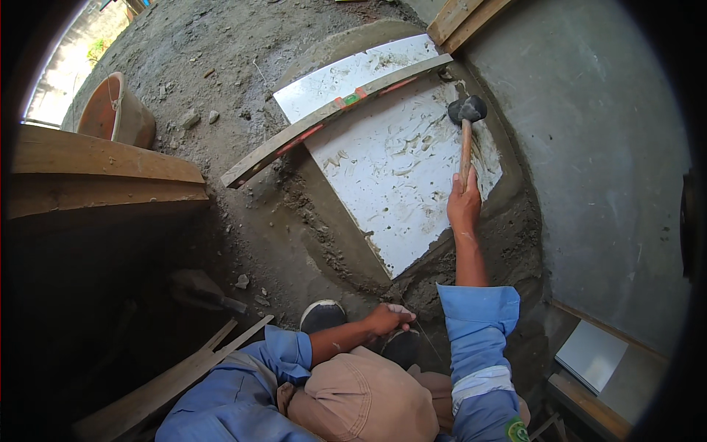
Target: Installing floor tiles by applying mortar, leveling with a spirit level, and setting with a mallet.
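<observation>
My right hand [463,205] is closed round the wooden handle of a black-headed rubber mallet [466,147]. The mallet's head is over the right part of a large white tile [401,169] smeared with grey mortar; I cannot tell whether it touches. A long spirit level [339,110] with a green vial lies across the tile's far side and reaches past its left edge. Beyond the level, more white tile surface [375,66] shows. Close to my body, my left hand [392,318] has its fingers pinched together at a thin string [428,340].
Wet mortar and rough ground [213,81] surround the tile. A grey wall [596,147] stands on the right. An orange bucket [121,110] and wooden boards [110,173] are on the left, a trowel [206,291] below them. Another white tile [593,355] leans at lower right.
</observation>
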Tool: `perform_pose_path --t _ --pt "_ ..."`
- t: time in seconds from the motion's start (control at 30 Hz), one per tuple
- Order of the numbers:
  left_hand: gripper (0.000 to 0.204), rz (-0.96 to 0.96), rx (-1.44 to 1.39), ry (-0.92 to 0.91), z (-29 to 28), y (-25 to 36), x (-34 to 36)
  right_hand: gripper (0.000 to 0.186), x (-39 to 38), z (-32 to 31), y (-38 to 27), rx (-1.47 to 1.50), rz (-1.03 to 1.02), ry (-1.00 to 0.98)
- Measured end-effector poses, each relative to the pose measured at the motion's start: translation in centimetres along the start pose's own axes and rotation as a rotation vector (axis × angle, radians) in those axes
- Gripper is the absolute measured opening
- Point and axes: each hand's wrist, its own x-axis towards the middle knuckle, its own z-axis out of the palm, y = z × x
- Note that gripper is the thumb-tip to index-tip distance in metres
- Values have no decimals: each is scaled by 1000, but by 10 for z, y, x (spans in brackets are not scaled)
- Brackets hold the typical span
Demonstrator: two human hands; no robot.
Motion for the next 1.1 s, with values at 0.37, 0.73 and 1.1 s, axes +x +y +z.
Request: perform_pose_path --t 0.37,0.73,1.1 --pt "38 597 1308 333 5 37 -38 54 -2 7 0 -5 19 7" --pt "51 376 1225 204 -14 56 -86 55 -3 5 4 -15 -10 4" --pt "47 446 1195 282 -9 68 -80 57 -3 7 -1 12 31 -13"
